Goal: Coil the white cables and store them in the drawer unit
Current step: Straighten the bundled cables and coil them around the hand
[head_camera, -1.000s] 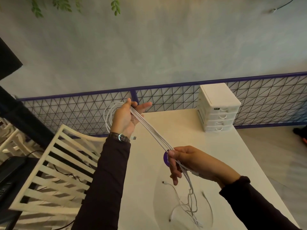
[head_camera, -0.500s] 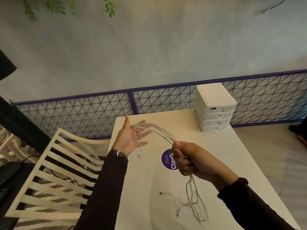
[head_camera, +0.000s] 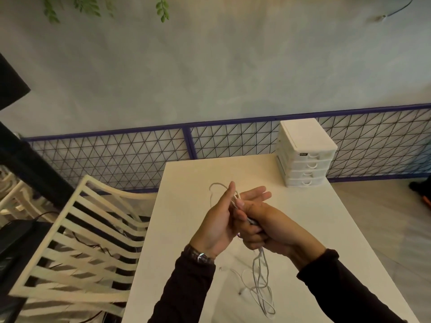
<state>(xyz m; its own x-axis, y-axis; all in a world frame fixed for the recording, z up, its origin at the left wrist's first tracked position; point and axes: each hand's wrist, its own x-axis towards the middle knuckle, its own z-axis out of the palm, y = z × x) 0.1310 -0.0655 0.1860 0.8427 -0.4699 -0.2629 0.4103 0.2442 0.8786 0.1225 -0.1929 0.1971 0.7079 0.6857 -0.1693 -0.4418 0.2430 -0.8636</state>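
- Over the counter (head_camera: 186,206), just in front of me, my hands are pressed together: my right hand (head_camera: 268,229) is curled tight round the white cables (head_camera: 261,283), and my left hand (head_camera: 217,222) lies against it with fingers straight and thumb up.
- Between my palms the cables are hidden, so I cannot tell how they cross my left palm.
- One thin loop rises beside my left thumb. The rest hangs below my right fist and lies tangled on the counter between my sleeves.
- At the counter's far right corner, well apart from my hands, stands the drawer unit (head_camera: 305,155), all its drawers closed. The small dark label on its top drawer is too small to read.
- Left of the counter is a slatted chair (head_camera: 77,229), and a mesh fence (head_camera: 116,155) runs behind.
- Leaves (head_camera: 93,5) are cut off by the top edge.
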